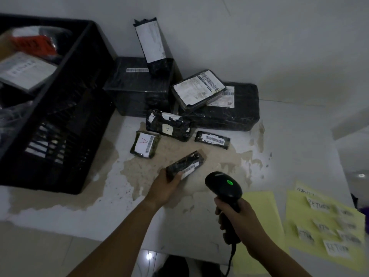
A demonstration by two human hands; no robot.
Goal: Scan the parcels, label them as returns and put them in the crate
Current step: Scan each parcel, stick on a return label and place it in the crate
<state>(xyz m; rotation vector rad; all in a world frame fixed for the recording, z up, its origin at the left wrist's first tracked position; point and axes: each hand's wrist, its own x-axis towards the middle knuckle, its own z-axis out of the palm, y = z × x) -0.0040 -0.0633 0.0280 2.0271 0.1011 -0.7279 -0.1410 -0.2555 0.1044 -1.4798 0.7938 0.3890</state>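
White table fills the middle here, and its top is worn through in a big brown patch with flaky edges and dark specks, spreading from the left side across the centre. Behind it stands a plain pale wall, and at the far right a blurred pale ledge juts in. Down at the near edge we've got light floor tiles on the left, and a dark shape under the table, too dim to make out.
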